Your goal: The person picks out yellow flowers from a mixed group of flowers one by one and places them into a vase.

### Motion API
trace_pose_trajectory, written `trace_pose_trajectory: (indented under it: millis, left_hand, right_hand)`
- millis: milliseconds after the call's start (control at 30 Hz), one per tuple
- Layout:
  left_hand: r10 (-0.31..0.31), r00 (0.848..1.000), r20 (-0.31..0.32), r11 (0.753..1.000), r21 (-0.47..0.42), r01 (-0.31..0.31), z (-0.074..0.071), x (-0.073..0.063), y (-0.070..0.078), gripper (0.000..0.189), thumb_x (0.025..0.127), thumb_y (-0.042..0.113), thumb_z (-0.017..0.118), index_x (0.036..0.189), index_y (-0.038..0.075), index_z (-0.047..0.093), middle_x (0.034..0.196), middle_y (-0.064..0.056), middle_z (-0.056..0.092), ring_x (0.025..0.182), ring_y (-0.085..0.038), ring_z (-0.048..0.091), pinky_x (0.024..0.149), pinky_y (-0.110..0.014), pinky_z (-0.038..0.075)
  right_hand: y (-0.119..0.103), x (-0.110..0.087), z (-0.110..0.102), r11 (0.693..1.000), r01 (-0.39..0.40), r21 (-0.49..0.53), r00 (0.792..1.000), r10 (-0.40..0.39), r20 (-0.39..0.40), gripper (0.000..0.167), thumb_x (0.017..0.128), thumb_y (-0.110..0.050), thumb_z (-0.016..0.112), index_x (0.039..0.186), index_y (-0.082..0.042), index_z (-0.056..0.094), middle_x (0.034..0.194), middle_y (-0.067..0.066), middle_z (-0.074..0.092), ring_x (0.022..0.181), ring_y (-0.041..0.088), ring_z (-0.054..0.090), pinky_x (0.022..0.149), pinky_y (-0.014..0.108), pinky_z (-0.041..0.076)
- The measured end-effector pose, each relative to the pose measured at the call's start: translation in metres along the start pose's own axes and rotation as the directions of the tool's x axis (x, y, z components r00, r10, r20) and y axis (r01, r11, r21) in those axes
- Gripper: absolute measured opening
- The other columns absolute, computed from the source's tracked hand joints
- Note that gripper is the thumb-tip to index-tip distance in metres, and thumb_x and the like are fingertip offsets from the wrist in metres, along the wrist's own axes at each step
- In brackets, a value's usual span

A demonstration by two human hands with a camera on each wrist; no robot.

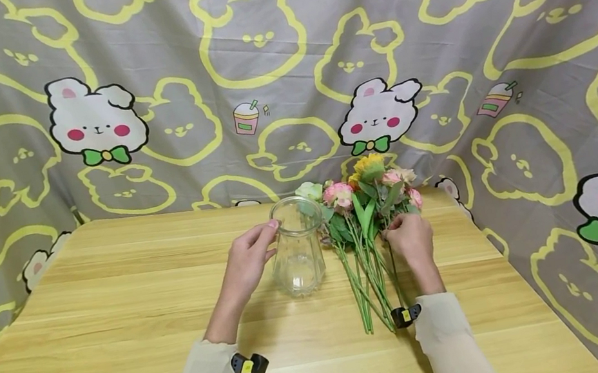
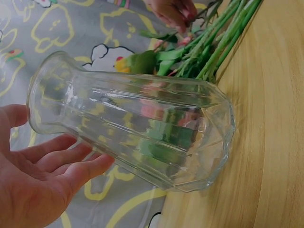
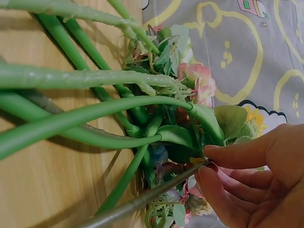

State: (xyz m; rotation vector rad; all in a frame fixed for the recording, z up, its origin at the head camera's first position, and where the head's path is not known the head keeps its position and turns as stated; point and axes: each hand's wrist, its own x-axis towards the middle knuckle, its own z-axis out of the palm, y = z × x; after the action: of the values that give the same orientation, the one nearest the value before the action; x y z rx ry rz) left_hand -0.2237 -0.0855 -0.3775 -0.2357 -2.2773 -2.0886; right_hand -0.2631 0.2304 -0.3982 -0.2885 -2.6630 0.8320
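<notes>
A clear glass vase [image 1: 299, 268] with a faceted body and flared rim stands upright on the table. My left hand [image 1: 248, 258] is at its left side; in the left wrist view the thumb is by the rim and the loosely extended fingers [image 2: 90, 171] lie along the neck and body. To the vase's right lies a bunch of flowers [image 1: 363, 215], pink, yellow and pale, with long green stems toward me. Over the bunch's right side, my right hand [image 1: 413, 240] pinches a thin brownish flower stem [image 3: 142, 200] between thumb and forefinger. Leaves and other stems hide its bloom.
The wooden table [image 1: 122, 332] ends at a patterned grey cloth [image 1: 160, 52] hanging behind and at the sides. The other green stems [image 1: 365, 306] cross one another on the tabletop between the vase and my right forearm.
</notes>
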Motion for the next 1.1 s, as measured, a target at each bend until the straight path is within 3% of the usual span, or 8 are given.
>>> trace_pose_trajectory:
  millis: [333,600,767,967,1100]
  left_hand:
    - [-0.003,1.0,-0.003,1.0,-0.006,0.003,0.001,0.001,0.0,0.058,0.101,0.054,0.056,0.133,0.008,0.065,0.141,-0.01,0.061,0.131,-0.03,0.056,0.104,-0.038,0.057]
    - [0.001,1.0,0.003,1.0,-0.004,-0.001,0.001,0.002,0.0,0.058,0.101,0.054,0.056,0.133,0.007,0.065,0.14,-0.011,0.061,0.132,-0.033,0.055,0.104,-0.038,0.057]
    - [0.002,1.0,0.007,1.0,-0.003,-0.002,0.0,0.001,0.001,0.058,0.101,0.054,0.055,0.134,0.007,0.064,0.141,-0.011,0.06,0.132,-0.033,0.056,0.104,-0.038,0.057]
    - [0.001,1.0,0.0,1.0,0.004,-0.001,0.0,0.001,0.001,0.058,0.101,0.055,0.055,0.133,0.008,0.065,0.139,-0.01,0.061,0.13,-0.028,0.058,0.103,-0.037,0.057]
    - [-0.004,1.0,-0.008,1.0,0.003,0.004,0.0,0.001,0.001,0.059,0.1,0.056,0.056,0.132,0.007,0.065,0.137,-0.011,0.063,0.128,-0.027,0.059,0.102,-0.036,0.058]
  right_hand:
    - [-0.001,0.001,-0.002,0.999,-0.001,0.041,1.0,0.0,0.025,0.015,0.086,-0.013,0.078,0.087,0.0,0.074,0.085,0.018,0.073,0.087,0.043,0.066,0.082,0.055,0.052]
    - [-0.003,-0.001,-0.004,0.985,-0.05,0.168,0.997,0.039,0.07,0.014,0.089,-0.01,0.073,0.098,0.0,0.073,0.089,0.016,0.073,0.076,0.029,0.064,0.07,0.039,0.052]
    - [-0.004,0.001,-0.004,0.942,-0.146,0.301,0.98,0.095,0.177,0.022,0.087,-0.006,0.075,0.108,0.003,0.072,0.091,0.017,0.074,0.062,0.014,0.065,0.059,0.027,0.057]
    - [-0.007,0.003,-0.005,0.898,-0.205,0.39,0.956,0.098,0.278,0.037,0.09,-0.005,0.073,0.126,0.004,0.067,0.108,0.023,0.072,0.072,0.02,0.071,0.07,0.037,0.065]
    - [-0.01,0.001,-0.008,0.85,-0.224,0.476,0.947,0.076,0.311,0.034,0.092,-0.005,0.072,0.124,0.005,0.067,0.102,0.018,0.073,0.077,0.022,0.071,0.073,0.039,0.065]
